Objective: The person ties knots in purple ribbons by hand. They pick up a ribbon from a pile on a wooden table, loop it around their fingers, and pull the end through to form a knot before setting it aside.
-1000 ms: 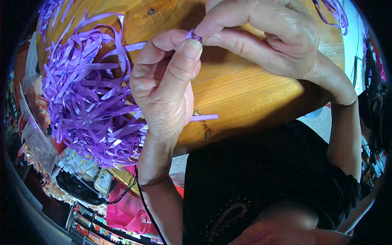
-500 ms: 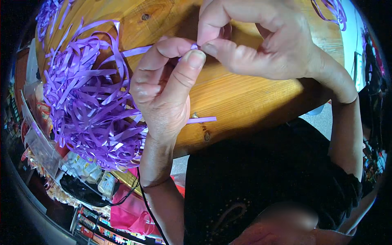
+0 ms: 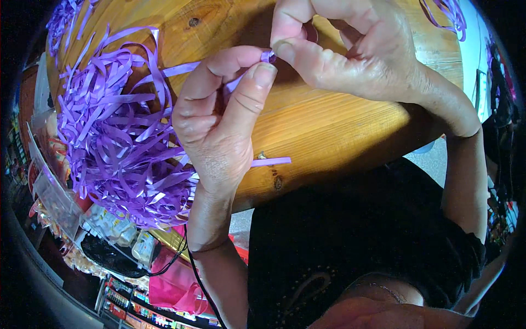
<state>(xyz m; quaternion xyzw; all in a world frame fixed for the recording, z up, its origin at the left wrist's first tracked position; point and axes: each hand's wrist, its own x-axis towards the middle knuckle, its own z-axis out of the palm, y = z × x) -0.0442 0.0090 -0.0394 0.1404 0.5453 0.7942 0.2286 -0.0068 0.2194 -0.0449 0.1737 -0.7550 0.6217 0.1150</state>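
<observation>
My left hand point(image 3: 222, 104) pinches a purple ribbon between thumb and forefinger, above the wooden table. A small folded or looped bit of the ribbon point(image 3: 268, 56) sticks up past those fingertips. Thumb and forefinger of my right hand point(image 3: 345, 52) are pressed together at the loop's right side, on what looks like the ribbon's tip; the grip itself is mostly hidden. From behind my left hand, a strip of ribbon runs left to a large tangled heap of purple ribbon point(image 3: 123, 131). A short ribbon end point(image 3: 272, 162) lies on the table by my left wrist.
The round wooden table point(image 3: 339, 129) curves away at the front right. More purple ribbon point(image 3: 446, 19) lies at the far right, and another bunch point(image 3: 64, 24) at the far left. Beside the table are clear plastic packaging point(image 3: 57, 194), a pink bag point(image 3: 175, 285) and a black cable point(image 3: 200, 274).
My right hand has shifted slightly up and right, and the fingertips of both hands are a little farther apart. More of the small ribbon loop now shows between them.
</observation>
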